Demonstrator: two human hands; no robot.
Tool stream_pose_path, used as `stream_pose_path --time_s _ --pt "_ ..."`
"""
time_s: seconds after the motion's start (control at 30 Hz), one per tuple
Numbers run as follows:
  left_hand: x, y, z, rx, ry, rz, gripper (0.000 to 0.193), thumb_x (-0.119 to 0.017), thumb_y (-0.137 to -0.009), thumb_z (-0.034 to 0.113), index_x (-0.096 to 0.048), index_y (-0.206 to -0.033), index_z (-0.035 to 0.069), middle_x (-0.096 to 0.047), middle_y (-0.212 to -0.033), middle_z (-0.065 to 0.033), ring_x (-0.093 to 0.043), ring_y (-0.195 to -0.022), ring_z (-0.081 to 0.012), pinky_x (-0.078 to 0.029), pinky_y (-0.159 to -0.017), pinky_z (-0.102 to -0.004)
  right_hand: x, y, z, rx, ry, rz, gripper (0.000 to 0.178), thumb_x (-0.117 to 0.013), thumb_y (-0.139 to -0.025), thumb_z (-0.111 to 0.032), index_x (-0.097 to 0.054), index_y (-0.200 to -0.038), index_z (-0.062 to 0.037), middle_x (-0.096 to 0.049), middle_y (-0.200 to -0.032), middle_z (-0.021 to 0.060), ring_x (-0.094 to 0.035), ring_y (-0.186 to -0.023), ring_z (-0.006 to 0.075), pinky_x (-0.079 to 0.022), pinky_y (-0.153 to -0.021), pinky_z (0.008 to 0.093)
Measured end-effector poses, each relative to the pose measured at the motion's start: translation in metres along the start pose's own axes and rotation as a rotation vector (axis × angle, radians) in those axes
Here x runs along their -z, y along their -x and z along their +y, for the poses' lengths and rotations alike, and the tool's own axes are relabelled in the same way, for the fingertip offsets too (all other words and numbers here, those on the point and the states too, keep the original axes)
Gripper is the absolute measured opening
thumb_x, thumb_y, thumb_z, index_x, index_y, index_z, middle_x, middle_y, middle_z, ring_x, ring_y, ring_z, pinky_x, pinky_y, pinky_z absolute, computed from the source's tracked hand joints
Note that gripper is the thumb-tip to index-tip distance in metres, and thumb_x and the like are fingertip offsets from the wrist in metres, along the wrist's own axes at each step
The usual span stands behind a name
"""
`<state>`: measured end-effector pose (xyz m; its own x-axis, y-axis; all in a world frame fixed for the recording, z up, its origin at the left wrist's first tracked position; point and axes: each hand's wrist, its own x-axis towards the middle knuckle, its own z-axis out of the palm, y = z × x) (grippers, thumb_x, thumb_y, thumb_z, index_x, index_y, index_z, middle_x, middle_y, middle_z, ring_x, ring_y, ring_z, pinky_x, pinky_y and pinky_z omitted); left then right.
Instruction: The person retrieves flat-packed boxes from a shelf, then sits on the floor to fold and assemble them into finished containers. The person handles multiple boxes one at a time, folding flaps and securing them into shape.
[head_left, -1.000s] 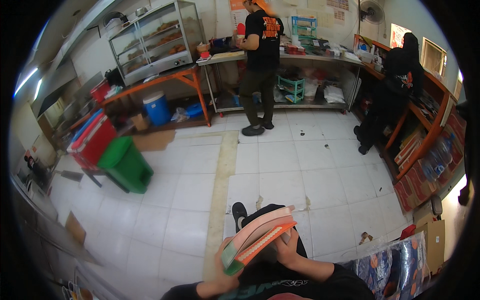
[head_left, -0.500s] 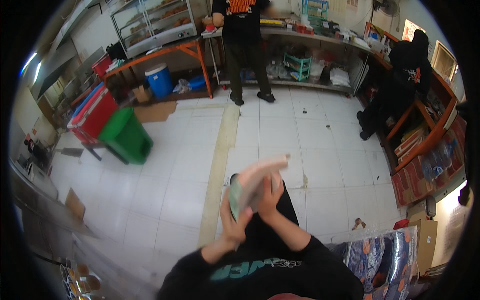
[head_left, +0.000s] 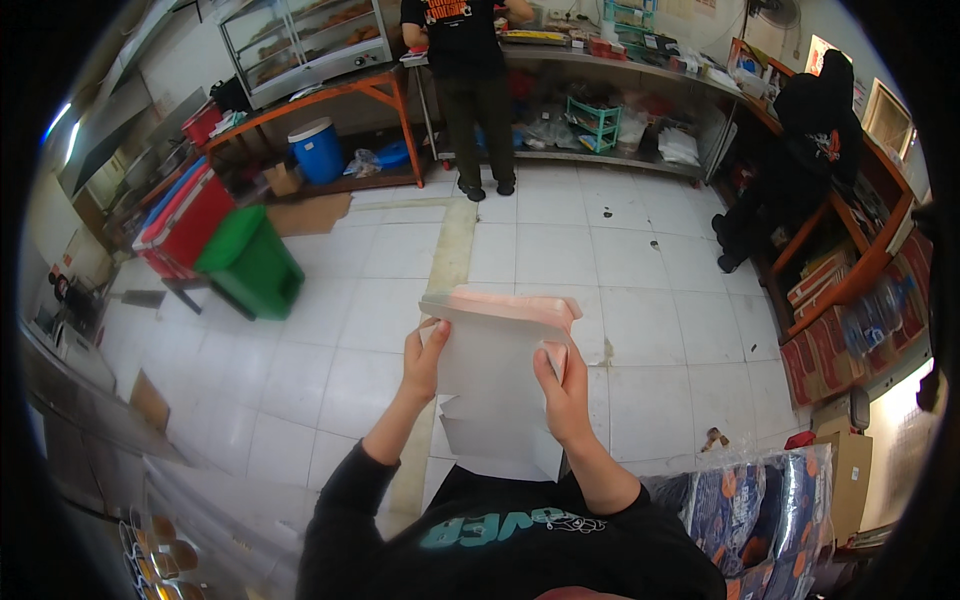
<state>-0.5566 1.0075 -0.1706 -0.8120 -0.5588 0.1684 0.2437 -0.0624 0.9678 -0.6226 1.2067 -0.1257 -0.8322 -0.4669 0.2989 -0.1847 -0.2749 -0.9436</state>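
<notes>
A thin folding carton (head_left: 495, 380), grey-white on its broad face and pink along its far edge, is held up before my chest. My left hand (head_left: 425, 360) grips its far left corner, with the thumb on the grey-white face. At the right edge, my right hand (head_left: 567, 395) pinches the carton, thumb up, beside a small pink-and-white flap. Cut tabs stick out at the carton's lower left. The fingers beneath it are mostly hidden.
A green bin (head_left: 250, 262) stands left, against a red cooler box (head_left: 185, 220). One person (head_left: 460, 90) stands at the far steel counter (head_left: 620, 165), another (head_left: 815, 150) by the orange shelf (head_left: 850, 265). Plastic-wrapped packs (head_left: 770, 520) lie near right.
The carton has gone from folded and tilted to spread, its grey-white face turned up. My left hand has moved left and farther out. The person at the counter has shifted left.
</notes>
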Motion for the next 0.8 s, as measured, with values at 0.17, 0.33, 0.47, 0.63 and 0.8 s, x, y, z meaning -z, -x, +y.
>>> stream_pose_path --time_s 0.17,0.33,0.47,0.63,0.8 --pt "-0.013 0.020 -0.001 -0.048 -0.143 0.108 0.047 -0.057 -0.096 0.032 -0.058 -0.116 -0.010 -0.065 -0.102 -0.0124 -0.057 -0.096 -0.0152 -0.044 -0.084 -0.0259 -0.005 0.024 -0.013 -0.011 -0.032 0.067 0.039 -0.056 -0.095 -0.018 -0.047 -0.126 0.0050 -0.057 -0.112 0.0121 -0.052 -0.104 0.0165 -0.040 -0.092 0.0297" --pt "-0.031 0.037 0.014 -0.150 -0.175 0.179 0.044 -0.056 -0.097 0.027 -0.056 -0.118 -0.012 -0.065 -0.105 -0.0146 -0.056 -0.103 -0.0181 -0.042 -0.092 -0.0290 -0.010 0.042 -0.024 -0.003 -0.145 0.055 0.045 -0.056 -0.093 -0.014 -0.040 -0.131 0.0046 -0.051 -0.122 0.0129 -0.048 -0.113 0.0172 -0.036 -0.099 0.0309" --pt "-0.038 0.040 0.020 -0.209 -0.201 0.175 0.041 -0.053 -0.098 0.025 -0.054 -0.120 -0.011 -0.063 -0.110 -0.0146 -0.054 -0.106 -0.0172 -0.040 -0.094 -0.0285 -0.023 0.056 -0.027 0.081 -0.171 0.074 0.059 -0.056 -0.093 -0.020 -0.031 -0.138 0.0071 -0.043 -0.134 0.0148 -0.040 -0.125 0.0216 -0.027 -0.107 0.0346" --pt "-0.047 0.039 0.004 -0.245 -0.087 0.273 0.039 -0.049 -0.100 0.023 -0.052 -0.122 -0.008 -0.060 -0.114 -0.0133 -0.053 -0.107 -0.0156 -0.041 -0.092 -0.0269 -0.035 0.062 -0.025 0.092 -0.243 0.038 0.069 -0.057 -0.090 -0.016 -0.020 -0.143 0.0074 -0.039 -0.139 0.0161 -0.038 -0.129 0.0225 -0.025 -0.109 0.0353" --pt "-0.056 0.031 -0.022 -0.164 0.038 0.291 0.035 -0.047 -0.101 0.026 -0.050 -0.120 -0.004 -0.058 -0.103 -0.0085 -0.052 -0.099 -0.0128 -0.041 -0.087 -0.0262 -0.057 0.061 -0.007 0.154 -0.201 0.092 0.067 -0.065 -0.084 -0.011 -0.027 -0.136 0.0063 -0.038 -0.136 0.0189 -0.041 -0.127 0.0247 -0.032 -0.105 0.0360"
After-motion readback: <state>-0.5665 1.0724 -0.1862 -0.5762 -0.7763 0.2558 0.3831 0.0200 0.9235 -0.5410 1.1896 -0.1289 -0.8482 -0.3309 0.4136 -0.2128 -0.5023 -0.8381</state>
